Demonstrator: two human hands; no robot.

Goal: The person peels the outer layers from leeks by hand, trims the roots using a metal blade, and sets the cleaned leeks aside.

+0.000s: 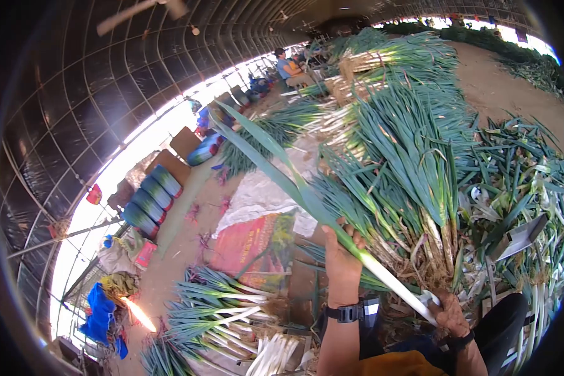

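One long green onion (391, 277) slants across in front of me, its broad green leaves reaching up to the left and its white stem down to the right. My left hand (344, 258), with a dark watch on the wrist, is closed around the stem where green turns to white. At the lower white end, my right hand (450, 316) has its fingers closed; a pale loose piece shows beside them, and the root tip is hidden. Just beyond my hands lies a big heap of unpeeled green onions (413, 169) with brown roots. Cleaned white-stemmed green onions (225, 319) lie at lower left.
Stripped leaves (520, 169) pile up on my right, with a grey metal piece (521, 238) among them. A red printed sack (247, 250) lies on the ground. Wrapped bundles (150, 200) line the left side. Another person (291, 67) sits farther back.
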